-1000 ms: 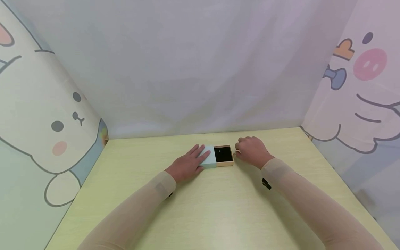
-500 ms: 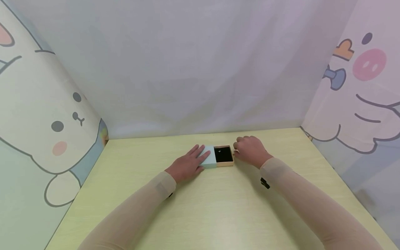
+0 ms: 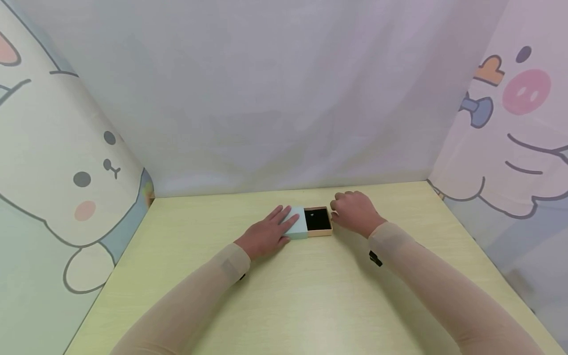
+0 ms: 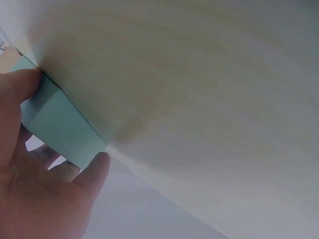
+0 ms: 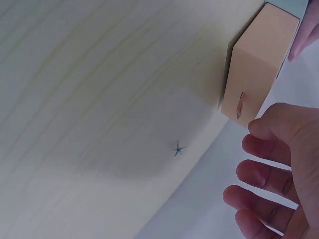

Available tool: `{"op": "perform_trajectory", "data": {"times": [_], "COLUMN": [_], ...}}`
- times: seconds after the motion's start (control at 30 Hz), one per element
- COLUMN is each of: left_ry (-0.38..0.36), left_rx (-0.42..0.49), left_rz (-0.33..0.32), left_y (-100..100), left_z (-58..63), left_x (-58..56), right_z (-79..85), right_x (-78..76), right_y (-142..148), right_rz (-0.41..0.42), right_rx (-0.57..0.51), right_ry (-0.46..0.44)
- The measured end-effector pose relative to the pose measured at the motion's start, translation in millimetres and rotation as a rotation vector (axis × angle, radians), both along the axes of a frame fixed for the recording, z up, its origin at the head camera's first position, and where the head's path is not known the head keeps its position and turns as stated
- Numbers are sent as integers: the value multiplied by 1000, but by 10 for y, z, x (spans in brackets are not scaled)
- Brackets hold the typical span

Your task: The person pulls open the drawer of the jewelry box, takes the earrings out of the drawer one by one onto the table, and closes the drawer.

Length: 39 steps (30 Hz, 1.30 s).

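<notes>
A small drawer box lies on the table, with a pale blue-green sleeve [image 3: 299, 228] and a peach drawer [image 5: 259, 47] pulled partly out to the right. Inside the drawer shows a black insert [image 3: 317, 220] with a tiny silvery item [image 3: 312, 215] on it. My left hand [image 3: 265, 235] holds the sleeve, fingers spread over the top and thumb [image 4: 25, 83] along the near side. My right hand [image 3: 355, 213] is at the drawer's outer end, fingers half bent and nothing between them. Its thumb tip is right by the end panel, below the pull loop [image 5: 240, 105].
The pale wood-grain table [image 3: 306, 291] extends around both arms. Close behind the box hangs a whitish curtain [image 3: 284, 98], and cartoon-printed panels [image 3: 57, 162] stand at both sides. In the right wrist view a small star-shaped mark [image 5: 178, 149] shows on the pale surface.
My right hand has shifted slightly left, up against the drawer's end; the pull loop seen by its fingers earlier is now hidden in the head view. My left hand and the box stay put.
</notes>
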State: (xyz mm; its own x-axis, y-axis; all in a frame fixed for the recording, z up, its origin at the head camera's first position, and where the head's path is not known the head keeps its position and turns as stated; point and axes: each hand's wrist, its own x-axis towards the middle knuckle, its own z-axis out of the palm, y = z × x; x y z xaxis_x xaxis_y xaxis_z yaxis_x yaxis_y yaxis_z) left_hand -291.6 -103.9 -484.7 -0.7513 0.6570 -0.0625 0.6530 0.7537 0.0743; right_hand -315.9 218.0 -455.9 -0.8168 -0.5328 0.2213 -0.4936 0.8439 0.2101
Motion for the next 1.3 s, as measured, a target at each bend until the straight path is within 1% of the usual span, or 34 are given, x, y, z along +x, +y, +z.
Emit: {"op": "perform_trajectory", "data": {"times": [0.27,0.67,1.0,1.3], "left_ry": [5,6,4,1], "left_rx": [-5,1,2,4], "left_rz": [1,-5,-1,3], "left_y": [1,0,10,15], "left_z": [1,30,48,43], "left_x": [7,23,30,29], "right_z": [32,34,49,30], "right_x": [1,5,4,-18], "right_y": [-33,-70,-120,-157], "right_rz": [17,36,34,35], "right_rx": [-5,-28,-23,-20], "right_ry": [19,39,29,17]}}
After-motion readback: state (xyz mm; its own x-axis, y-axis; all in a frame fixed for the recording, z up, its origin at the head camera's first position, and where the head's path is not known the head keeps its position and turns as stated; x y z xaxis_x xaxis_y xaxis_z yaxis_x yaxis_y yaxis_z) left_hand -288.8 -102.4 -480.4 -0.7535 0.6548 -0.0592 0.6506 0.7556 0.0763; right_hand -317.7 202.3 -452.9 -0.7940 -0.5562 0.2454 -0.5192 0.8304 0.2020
